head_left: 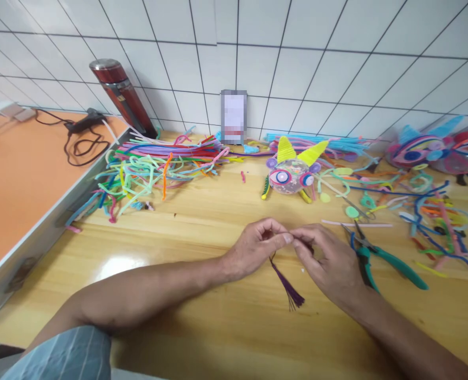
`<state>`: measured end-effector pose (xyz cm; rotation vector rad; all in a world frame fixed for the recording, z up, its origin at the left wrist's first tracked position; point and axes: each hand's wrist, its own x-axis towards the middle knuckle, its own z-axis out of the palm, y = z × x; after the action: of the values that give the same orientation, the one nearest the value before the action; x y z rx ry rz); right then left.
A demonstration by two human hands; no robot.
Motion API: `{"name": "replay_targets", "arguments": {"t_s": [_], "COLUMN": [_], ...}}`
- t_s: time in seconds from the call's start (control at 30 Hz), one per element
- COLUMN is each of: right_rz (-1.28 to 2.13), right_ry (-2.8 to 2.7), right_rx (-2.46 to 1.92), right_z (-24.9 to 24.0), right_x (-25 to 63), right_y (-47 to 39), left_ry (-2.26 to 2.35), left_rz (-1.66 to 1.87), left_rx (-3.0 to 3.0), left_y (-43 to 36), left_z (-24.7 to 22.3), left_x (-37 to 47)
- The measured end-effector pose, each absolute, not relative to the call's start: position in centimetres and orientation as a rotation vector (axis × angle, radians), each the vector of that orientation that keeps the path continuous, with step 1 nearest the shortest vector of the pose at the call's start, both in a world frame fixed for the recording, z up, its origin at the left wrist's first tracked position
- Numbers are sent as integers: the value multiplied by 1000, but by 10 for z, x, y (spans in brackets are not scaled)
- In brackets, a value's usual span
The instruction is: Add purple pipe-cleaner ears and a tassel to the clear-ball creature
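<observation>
My left hand (pixel 253 248) and my right hand (pixel 331 261) meet at the fingertips above the wooden table. Both are closed in a pinch. A dark purple tassel (pixel 287 286) hangs below them by a thin loop, near my left fingers. Its upper cord runs up to the fingers, and the part between the fingertips is mostly hidden. Behind the hands stands a clear ball figure (pixel 287 179) with yellow ears, ringed eyes and small legs. Close to my right hand lie green-handled pliers (pixel 392 258), their jaws apart.
Pipe cleaners (pixel 139 174) are heaped at the back left, with more loose pieces (pixel 439 221) at right. A red thermos (pixel 123 97) and a phone-like upright object (pixel 234 116) stand near the tiled wall. Two more figures (pixel 419 150) sit at far right. A raised edge (pixel 59 227) borders the orange surface.
</observation>
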<state>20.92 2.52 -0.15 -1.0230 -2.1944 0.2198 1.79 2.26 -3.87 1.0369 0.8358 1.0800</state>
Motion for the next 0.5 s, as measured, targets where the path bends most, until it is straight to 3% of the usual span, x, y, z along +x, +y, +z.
{"name": "replay_targets", "arguments": {"t_s": [0.5], "right_rz": [40], "right_ry": [-2241], "right_rx": [-972], "right_z": [-7], "right_x": [212], "right_y": [25], "left_ry": [838], "left_rz": [1031], "left_rx": [996], "left_y": [22], "left_z": [-36], "left_x": [18]}}
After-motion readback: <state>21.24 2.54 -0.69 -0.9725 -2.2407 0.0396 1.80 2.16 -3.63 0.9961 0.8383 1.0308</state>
